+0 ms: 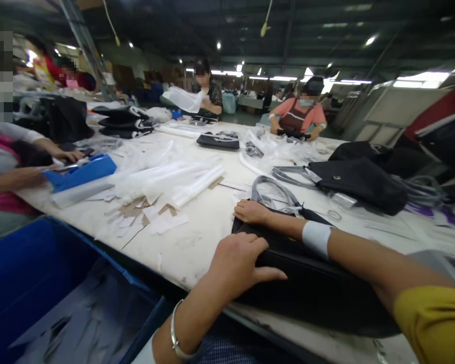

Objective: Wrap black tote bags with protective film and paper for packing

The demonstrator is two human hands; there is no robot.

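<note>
A black handbag [318,288] lies on its side at the table's near edge, in front of me. Its grey-wrapped handles [275,189] stick up behind it. My left hand [238,260] is at the bag's left end, fingers bent round the end and thumb stretched along the near face; the fingertips are partly hidden. Farther back, my right hand [252,211] reaches across the top, its fingers closed over the bag's far left corner. A silver bangle [175,331] circles my left wrist, and a pale band [316,240] covers part of my right forearm.
Clear plastic bags [170,174] and paper scraps [151,215] lie left of the handbag. A blue bin [18,258] with pale sheets stands below the table's left edge. Another black handbag [360,184] lies at the right. Several co-workers sit or stand around the table [197,232].
</note>
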